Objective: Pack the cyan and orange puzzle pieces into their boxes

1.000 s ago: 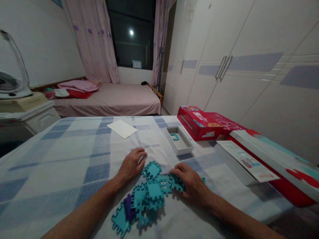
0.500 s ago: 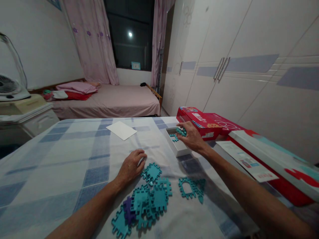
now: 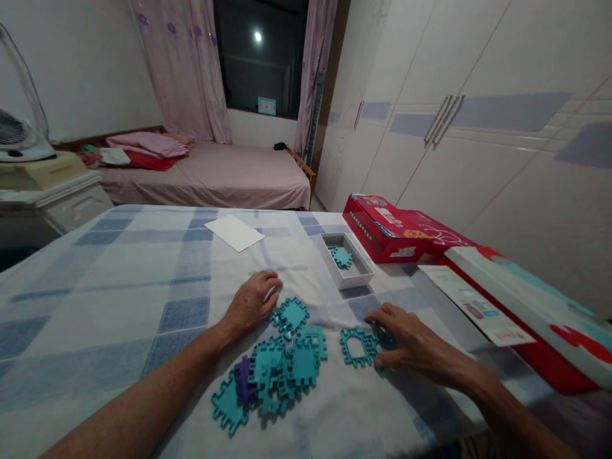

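Note:
A heap of teal notched puzzle tiles (image 3: pixel 282 366) lies on the checked tablecloth (image 3: pixel 143 299), with one purple tile (image 3: pixel 245 386) among them. My left hand (image 3: pixel 251 303) rests on the cloth, fingers curled, touching the topmost teal tile (image 3: pixel 291 313). My right hand (image 3: pixel 406 341) lies flat over a teal tile (image 3: pixel 385 338), right beside a hollow teal frame tile (image 3: pixel 356 347). Further back, a small white tray (image 3: pixel 359 276) holds a few teal tiles (image 3: pixel 342 257).
A white card (image 3: pixel 234 231) lies at the far middle of the table. Red boxes (image 3: pixel 387 226) and a long white-lidded box with a leaflet (image 3: pixel 478 309) line the right side. Behind are a bed, a fan (image 3: pixel 14 131) and wardrobe doors.
My right hand carried a teal tile from the heap to the white tray, left it there, and has come back down onto the tile beside the hollow frame. The left hand stayed put.

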Demonstrator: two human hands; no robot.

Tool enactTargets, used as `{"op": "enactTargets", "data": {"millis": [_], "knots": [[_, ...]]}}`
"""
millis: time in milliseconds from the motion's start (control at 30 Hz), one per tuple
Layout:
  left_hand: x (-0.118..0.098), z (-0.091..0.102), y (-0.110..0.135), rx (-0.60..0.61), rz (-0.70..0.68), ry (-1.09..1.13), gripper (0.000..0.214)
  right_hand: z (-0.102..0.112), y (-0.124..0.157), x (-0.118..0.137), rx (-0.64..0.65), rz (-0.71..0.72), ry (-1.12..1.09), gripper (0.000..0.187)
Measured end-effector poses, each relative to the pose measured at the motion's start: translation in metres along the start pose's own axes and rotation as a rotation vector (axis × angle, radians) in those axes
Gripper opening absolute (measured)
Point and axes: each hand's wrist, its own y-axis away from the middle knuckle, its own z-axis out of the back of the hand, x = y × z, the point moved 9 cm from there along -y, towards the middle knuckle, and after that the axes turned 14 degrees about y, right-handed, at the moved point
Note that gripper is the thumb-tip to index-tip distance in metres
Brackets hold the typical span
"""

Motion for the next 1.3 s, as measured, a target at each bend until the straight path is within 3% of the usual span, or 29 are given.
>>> {"op": "enactTargets", "data": {"millis": [233,400,567,833,933,1067,1133,1200,1300], "knots": [[-0.003,0.001,-0.001,-0.008,-0.007,0.0,0.026,-0.004,0.008,-0.007,0.059,-0.041,-0.201,0.025],[-0.004,0.003,0.0,-0.01,-0.002,0.011,0.026,-0.003,0.007,0.019,0.111,0.11,-0.419,0.027],[-0.003,0.002,0.0,-0.014,-0.008,-0.003,0.025,-0.004,-0.007,0.034,-0.017,0.123,-0.264,0.035],[0.001,0.001,0.0,-0.024,-0.032,-0.026,0.024,-0.008,0.0,0.035,-0.016,0.079,-0.316,0.029],[0.0,0.001,0.001,-0.027,-0.036,-0.02,0.025,0.009,-0.003,0.036,-0.073,0.134,-0.416,0.024],[0.0,0.0,0.0,-0.032,-0.046,-0.026,0.026,0.069,-0.033,0.004,-0.442,0.04,-0.439,0.034],[0.001,0.0,0.0,-0.032,-0.049,-0.029,0.026,0.093,-0.056,-0.01,-0.568,-0.001,-0.386,0.034],[0.001,0.0,0.0,-0.032,-0.049,-0.028,0.025,0.105,-0.081,-0.018,-0.608,-0.013,-0.322,0.032],[0.0,0.001,0.0,-0.03,-0.042,-0.027,0.025,0.103,-0.111,-0.021,-0.557,0.003,-0.255,0.028]]}}
